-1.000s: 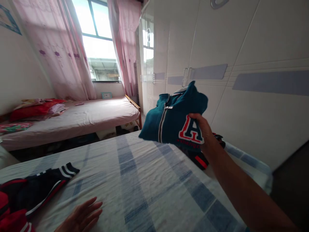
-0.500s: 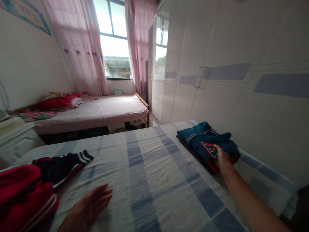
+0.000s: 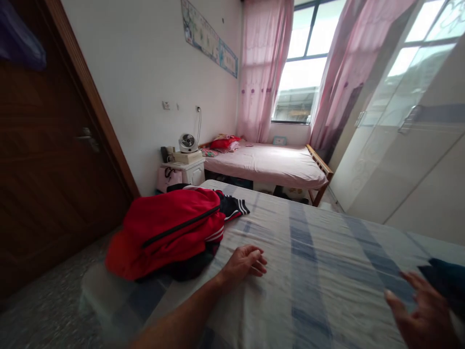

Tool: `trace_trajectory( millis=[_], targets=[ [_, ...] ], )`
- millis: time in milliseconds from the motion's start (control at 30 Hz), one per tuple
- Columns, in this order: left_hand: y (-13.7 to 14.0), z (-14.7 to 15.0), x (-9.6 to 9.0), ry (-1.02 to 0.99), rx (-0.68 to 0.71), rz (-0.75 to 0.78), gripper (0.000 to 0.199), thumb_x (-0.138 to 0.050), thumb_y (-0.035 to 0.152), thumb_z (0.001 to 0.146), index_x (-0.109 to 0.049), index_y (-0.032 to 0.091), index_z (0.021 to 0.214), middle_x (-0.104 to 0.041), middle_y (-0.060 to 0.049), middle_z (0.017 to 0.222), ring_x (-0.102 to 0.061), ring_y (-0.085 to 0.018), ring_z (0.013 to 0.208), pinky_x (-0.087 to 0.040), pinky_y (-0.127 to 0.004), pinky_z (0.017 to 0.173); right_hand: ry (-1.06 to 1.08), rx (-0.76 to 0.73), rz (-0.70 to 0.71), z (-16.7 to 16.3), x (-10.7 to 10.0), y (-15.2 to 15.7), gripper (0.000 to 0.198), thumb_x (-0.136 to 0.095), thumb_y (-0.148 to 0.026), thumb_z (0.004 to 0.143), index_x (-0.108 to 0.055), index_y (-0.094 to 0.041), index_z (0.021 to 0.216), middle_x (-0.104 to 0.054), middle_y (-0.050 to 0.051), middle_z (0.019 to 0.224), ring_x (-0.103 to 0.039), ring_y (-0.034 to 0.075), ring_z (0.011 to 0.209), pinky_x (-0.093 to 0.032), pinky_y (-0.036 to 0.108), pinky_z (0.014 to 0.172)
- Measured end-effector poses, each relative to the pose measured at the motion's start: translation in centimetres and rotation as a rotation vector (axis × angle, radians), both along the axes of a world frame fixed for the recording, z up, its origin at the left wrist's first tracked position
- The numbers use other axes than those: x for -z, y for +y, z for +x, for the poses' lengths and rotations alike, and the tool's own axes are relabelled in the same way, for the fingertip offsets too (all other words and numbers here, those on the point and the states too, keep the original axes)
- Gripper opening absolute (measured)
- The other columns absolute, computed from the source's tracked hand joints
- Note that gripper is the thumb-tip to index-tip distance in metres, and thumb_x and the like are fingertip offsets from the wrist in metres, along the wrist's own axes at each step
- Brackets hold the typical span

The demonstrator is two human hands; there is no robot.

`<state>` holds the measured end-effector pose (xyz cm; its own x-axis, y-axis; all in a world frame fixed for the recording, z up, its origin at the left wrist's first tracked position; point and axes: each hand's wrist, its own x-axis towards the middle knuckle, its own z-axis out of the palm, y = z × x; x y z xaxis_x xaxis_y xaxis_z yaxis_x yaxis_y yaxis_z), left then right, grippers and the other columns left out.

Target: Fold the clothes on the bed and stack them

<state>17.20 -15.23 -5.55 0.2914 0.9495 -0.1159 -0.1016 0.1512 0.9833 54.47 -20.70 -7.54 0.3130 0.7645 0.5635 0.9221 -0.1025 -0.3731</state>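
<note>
My left hand [image 3: 247, 261] hovers over or rests on the checked bed sheet [image 3: 265, 300], fingers loosely bent and apart, holding nothing. To its left lies a heap of clothes: a red jacket [image 3: 181, 213] with a dark zip line and white stripes, and a dark garment [image 3: 234, 206] with a white-striped cuff sticking out behind. At the lower right, my right hand [image 3: 423, 305] is spread with nothing in it. Close beside it, the dark teal folded clothes [image 3: 450, 276] show only in part, cut off by the right edge.
A brown door [image 3: 54, 160] stands at the left. Past the near bed are a white nightstand [image 3: 194, 170] with a small fan [image 3: 188, 142] and a second bed [image 3: 269, 160] with pink bedding. A white wardrobe [image 3: 407, 160] lines the right side.
The view has swung left, bringing the door, fan and whole red jacket into sight. My right hand has let go of the folded teal clothes and come away from them.
</note>
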Motion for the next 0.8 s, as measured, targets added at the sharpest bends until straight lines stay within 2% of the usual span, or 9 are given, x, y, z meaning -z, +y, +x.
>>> trace_trajectory(
  millis=[100, 200, 300, 333, 400, 500, 567, 667, 800],
  targets=[
    [-0.7, -2.2, -2.8, 0.168, -0.158, 0.213, 0.033, -0.058, 0.038, 0.078, -0.062, 0.015, 0.102, -0.067, -0.011, 0.098, -0.065, -0.023, 0.084, -0.051, -0.036, 0.074, 0.030, -0.024, -0.098, 0.6, 4.4, 2.2, 0.060, -0.035, -0.051, 0.081, -0.031, -0.035, 0.138, -0.047, 0.014, 0.130, -0.048, 0.038, 0.118, -0.048, 0.053, 0.086],
    [-1.3, -7.7, -6.4, 0.410, -0.468, 0.453, 0.034, -0.055, 0.039, 0.081, -0.060, 0.022, 0.110, -0.060, -0.008, 0.118, -0.057, -0.025, 0.109, -0.044, -0.037, 0.095, -0.002, -0.051, -0.096, 1.9, 7.2, 3.0, 0.059, -0.037, -0.051, 0.080, -0.024, -0.050, 0.138, -0.050, 0.011, 0.125, -0.049, 0.037, 0.117, -0.044, 0.053, 0.092],
    [-1.6, -15.4, -8.8, 0.639, -0.845, 0.575, 0.055, -0.051, 0.042, 0.081, -0.045, 0.013, 0.128, -0.031, -0.016, 0.146, -0.022, -0.031, 0.138, -0.015, -0.044, 0.115, -0.029, -0.052, -0.031, 2.5, 8.3, 3.0, 0.061, -0.037, -0.052, 0.078, -0.018, -0.059, 0.136, -0.051, 0.010, 0.123, -0.051, 0.036, 0.114, -0.043, 0.053, 0.090],
    [-1.6, -17.9, -9.1, 0.728, -0.944, 0.562, 0.060, -0.050, 0.041, 0.080, -0.042, 0.008, 0.129, -0.025, -0.020, 0.149, -0.014, -0.034, 0.140, -0.009, -0.048, 0.115, -0.037, -0.048, -0.019, 2.6, 8.4, 3.0, 0.062, -0.037, -0.052, 0.078, -0.017, -0.061, 0.135, -0.052, 0.009, 0.122, -0.051, 0.036, 0.113, -0.043, 0.053, 0.089],
    [-1.6, -22.4, -9.1, 1.177, -1.038, 0.306, 0.064, -0.046, 0.051, 0.078, -0.046, 0.005, 0.123, -0.043, -0.027, 0.135, -0.033, -0.043, 0.130, -0.025, -0.057, 0.106, -0.045, -0.054, -0.013, 2.3, 8.3, 3.0, 0.062, -0.037, -0.052, 0.077, -0.016, -0.062, 0.135, -0.052, 0.009, 0.122, -0.051, 0.036, 0.113, -0.042, 0.054, 0.089],
    [-1.3, -26.8, -8.1, 1.223, -0.983, 0.155, 0.053, -0.051, 0.056, 0.071, -0.060, 0.008, 0.091, -0.065, -0.025, 0.089, -0.059, -0.047, 0.095, -0.043, -0.059, 0.084, -0.019, -0.091, -0.049, 1.6, 7.5, 2.8, 0.060, -0.038, -0.050, 0.077, -0.022, -0.059, 0.134, -0.053, 0.010, 0.121, -0.051, 0.036, 0.115, -0.041, 0.054, 0.091],
    [-1.1, -27.8, -7.7, 1.180, -0.974, 0.170, 0.039, -0.057, 0.053, 0.067, -0.059, 0.015, 0.078, -0.065, -0.016, 0.073, -0.062, -0.042, 0.084, -0.047, -0.052, 0.077, 0.018, -0.104, -0.081, 0.9, 6.7, 2.6, 0.053, -0.038, -0.049, 0.078, -0.034, -0.053, 0.130, -0.054, 0.011, 0.122, -0.051, 0.036, 0.116, -0.041, 0.054, 0.094],
    [-0.7, -27.2, -8.4, 1.120, -1.024, 0.262, 0.031, -0.059, 0.046, 0.066, -0.058, 0.019, 0.081, -0.062, -0.007, 0.071, -0.061, -0.038, 0.087, -0.046, -0.048, 0.079, 0.052, -0.095, -0.119, 0.2, 5.5, 2.1, 0.042, -0.038, -0.046, 0.077, -0.053, -0.037, 0.116, -0.057, 0.013, 0.122, -0.052, 0.035, 0.117, -0.041, 0.054, 0.097],
    [0.2, -22.2, -11.7, 0.951, -1.071, 0.483, 0.033, -0.047, 0.043, 0.077, -0.057, 0.018, 0.096, -0.062, -0.006, 0.086, -0.060, -0.032, 0.092, -0.044, -0.043, 0.082, 0.021, -0.110, -0.173, -0.2, 4.9, 2.0, 0.047, -0.037, -0.044, 0.078, -0.062, -0.018, 0.107, -0.059, 0.015, 0.122, -0.053, 0.035, 0.116, -0.044, 0.055, 0.096]
  ],
)
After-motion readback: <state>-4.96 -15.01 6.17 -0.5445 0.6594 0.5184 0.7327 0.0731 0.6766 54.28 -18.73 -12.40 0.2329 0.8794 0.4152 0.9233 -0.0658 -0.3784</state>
